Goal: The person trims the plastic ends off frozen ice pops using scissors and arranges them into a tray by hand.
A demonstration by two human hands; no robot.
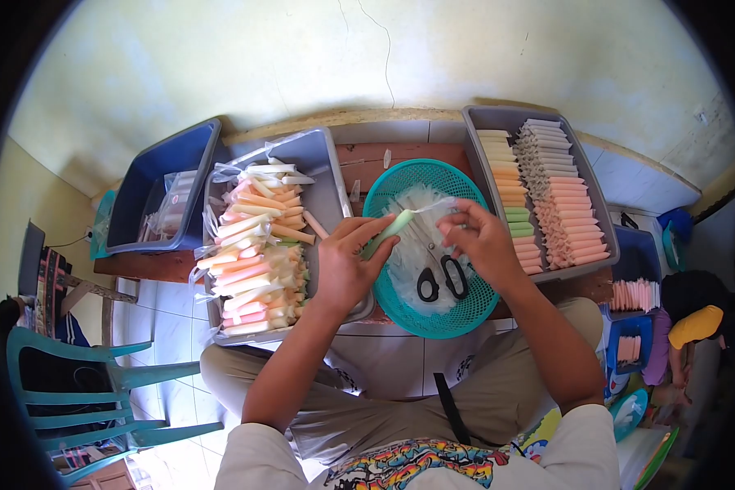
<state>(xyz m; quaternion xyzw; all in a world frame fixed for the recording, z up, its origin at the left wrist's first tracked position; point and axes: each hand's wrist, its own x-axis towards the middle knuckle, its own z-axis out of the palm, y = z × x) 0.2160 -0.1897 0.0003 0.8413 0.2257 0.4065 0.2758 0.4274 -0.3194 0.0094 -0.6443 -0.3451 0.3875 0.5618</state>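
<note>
My left hand [345,255] is closed around a pale green ice pop [398,222], a slim filled plastic tube tilted up to the right. A clear plastic tail [434,206] runs from its upper end to my right hand [483,237], whose fingers are pinched at it. Both hands are above a teal mesh basket [420,328]. Inside the basket lie clear plastic strips [408,273] and black-handled scissors [443,282]. Left of my left hand, a grey tray [328,175] bears a loose heap of pastel ice pops [257,237] with long plastic ends.
At the right, a grey crate [482,118] holds neat rows of ice pops [572,204]. A dark blue bin [167,147] with plastic packs stands far left. A teal chair [98,392] is at lower left. Another person [694,327] bends near blue bins [633,302] at right.
</note>
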